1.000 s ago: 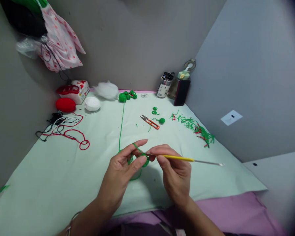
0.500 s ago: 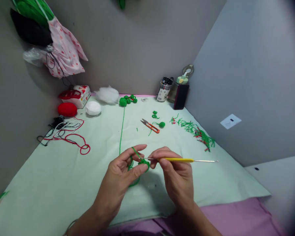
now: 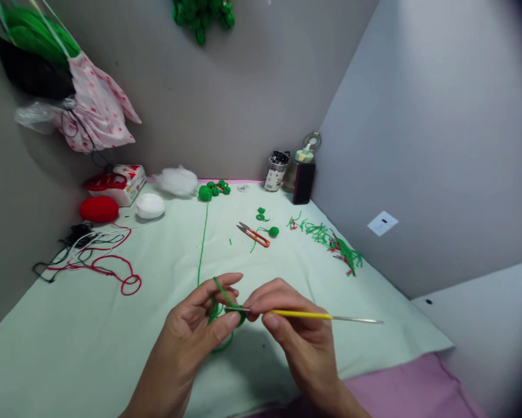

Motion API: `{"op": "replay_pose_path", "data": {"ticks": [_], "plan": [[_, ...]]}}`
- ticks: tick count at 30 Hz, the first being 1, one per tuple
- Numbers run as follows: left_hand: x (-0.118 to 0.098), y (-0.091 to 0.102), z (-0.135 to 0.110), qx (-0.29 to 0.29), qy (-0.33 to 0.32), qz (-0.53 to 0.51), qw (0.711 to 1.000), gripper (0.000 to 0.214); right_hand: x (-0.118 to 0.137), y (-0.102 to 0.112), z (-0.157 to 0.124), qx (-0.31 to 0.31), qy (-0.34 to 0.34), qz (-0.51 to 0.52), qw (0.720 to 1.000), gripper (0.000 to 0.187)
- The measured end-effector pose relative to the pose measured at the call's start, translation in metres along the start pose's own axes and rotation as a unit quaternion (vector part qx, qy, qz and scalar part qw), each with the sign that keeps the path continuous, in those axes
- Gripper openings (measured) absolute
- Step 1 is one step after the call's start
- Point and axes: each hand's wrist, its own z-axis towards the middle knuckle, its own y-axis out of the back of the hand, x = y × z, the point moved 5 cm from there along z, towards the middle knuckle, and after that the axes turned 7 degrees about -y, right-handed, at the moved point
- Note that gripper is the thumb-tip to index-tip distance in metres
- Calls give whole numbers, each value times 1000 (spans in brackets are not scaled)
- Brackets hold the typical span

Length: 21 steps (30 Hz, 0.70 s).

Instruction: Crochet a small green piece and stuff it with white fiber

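One green crochet piece (image 3: 242,318), lower centre of frame — your left fingers (image 3: 219,331) pinch it, right fingers (image 3: 282,297) grip yellow-handled hook (image 3: 302,314). View has swung up, everything sits lower; both grips unchanged — stitching seems uninterrupted.

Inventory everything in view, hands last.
crochet hook: 1, yellow grip, front
crocheted piece: 1, green, front
snips: 1, orange, centre
small ball: 1, green, centre
small pieces: several, mostly green, rear
yarn balls: 3, red/white/green, rear
tangle: 1, black/white/red, left
scraps: many, green/red, right
stuffing: 1, white, rear
box: 1, white/red, rear left
red item: 1, red, on box
pen cup: 1, whitish, rear
bottle: 1, green top, rear
phone: 1, black, rear
hanging bundle: 1, pink/green/black, upper left
hanging cluster: 1, green, top
wall plate: 1, white, right
cover: 1, pale green, tabletop
cloth: 1, pink, lower right
left hand: 1, bare, front
right hand: 1, bare, front
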Motion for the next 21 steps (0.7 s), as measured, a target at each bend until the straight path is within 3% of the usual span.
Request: {"op": "replay_pose_path", "data": {"ticks": [6, 10, 13, 21], "plan": [[5, 5, 2, 20, -19, 31, 999, 39, -12, 10, -4, -51, -31, 15, 998, 19], [7, 8, 5, 22, -40, 45, 998, 34, -6, 9, -7, -70, 35, -77, 994, 21], [8, 9, 7, 23, -42, 45, 998, 33, -1, 8, -9, -65, 64, -115, 989, 26], [6, 7, 6, 37, -62, 33, 997, 15, -7, 9, -9, -37, 22, -51, 998, 22]]}}
